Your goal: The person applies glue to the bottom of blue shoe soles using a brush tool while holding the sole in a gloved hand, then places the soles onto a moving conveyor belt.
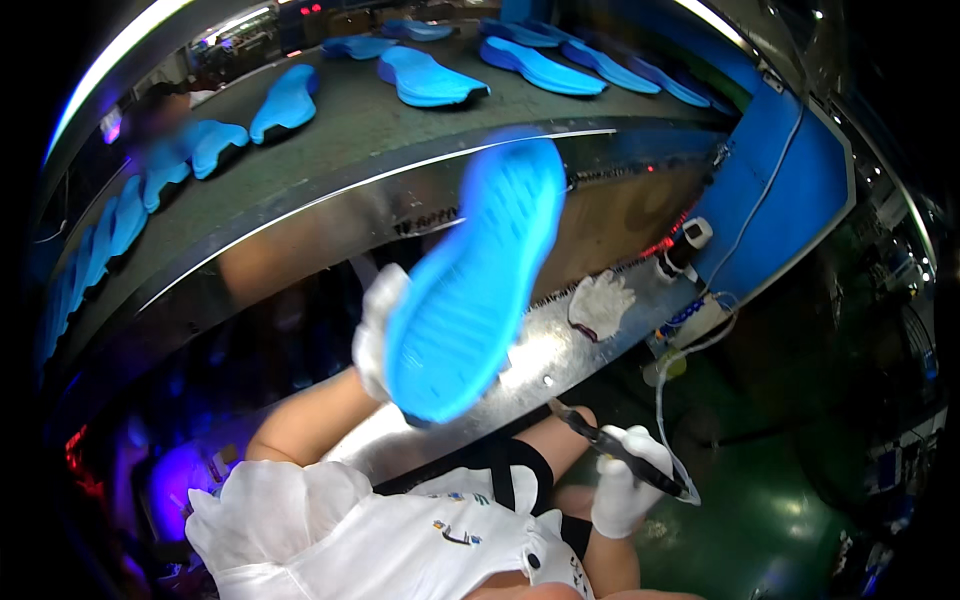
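Note:
My left hand [373, 332], in a white glove, is closed on the edge of a bright blue shoe sole [465, 290]. The sole is held up slantwise before me, its toe end and heel end both in sight, with grooves along its face. Part of the hand is hidden behind it. Lower right, my right hand [628, 485], also white-gloved, grips a black pen-like handheld tool [612, 448] with a narrow metal tip. From its rear end runs a pale cord [663, 400]. The tip points up and left, apart from the sole.
More blue soles [430, 78] lie spaced along a curved dark green belt [360, 125] beyond the sole. A spare white glove [600, 303] rests on the metal ledge [545, 375]. A blue machine panel [790, 180] stands right. Another person [160, 125] is at far left.

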Demonstrator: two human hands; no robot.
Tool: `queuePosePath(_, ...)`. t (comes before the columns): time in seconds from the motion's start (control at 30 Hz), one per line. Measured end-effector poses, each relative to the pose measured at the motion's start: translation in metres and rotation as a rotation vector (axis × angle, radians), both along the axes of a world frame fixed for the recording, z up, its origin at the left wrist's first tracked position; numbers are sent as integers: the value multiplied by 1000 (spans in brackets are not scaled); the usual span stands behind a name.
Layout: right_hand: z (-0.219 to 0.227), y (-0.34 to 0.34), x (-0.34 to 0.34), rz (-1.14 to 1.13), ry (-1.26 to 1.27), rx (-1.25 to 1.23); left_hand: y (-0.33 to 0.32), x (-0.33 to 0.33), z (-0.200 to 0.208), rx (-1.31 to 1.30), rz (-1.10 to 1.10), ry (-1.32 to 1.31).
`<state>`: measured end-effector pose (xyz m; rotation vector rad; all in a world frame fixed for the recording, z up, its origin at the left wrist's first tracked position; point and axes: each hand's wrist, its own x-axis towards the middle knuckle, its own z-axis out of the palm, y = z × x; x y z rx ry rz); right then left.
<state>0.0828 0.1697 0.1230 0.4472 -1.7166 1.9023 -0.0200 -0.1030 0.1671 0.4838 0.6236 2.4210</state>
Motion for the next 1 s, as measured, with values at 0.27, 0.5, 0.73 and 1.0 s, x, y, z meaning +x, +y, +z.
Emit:
queuePosePath(0.27,-18,-14,-15,143,-24,134,-128,-44,160,1682,-820,-1168)
queuePosePath(0.5,-24,-5,-10,114,-269,131,-146,-68,141,2918,-864,-565)
queuePosePath(0.73,-29,-3,-6,95,-234,112,-139,-12,122,2406,-1763,-1560)
queuePosePath(1.0,-51,5,-14,-40,-434,-250,-6,86,-74,2778,-2584,-1642)
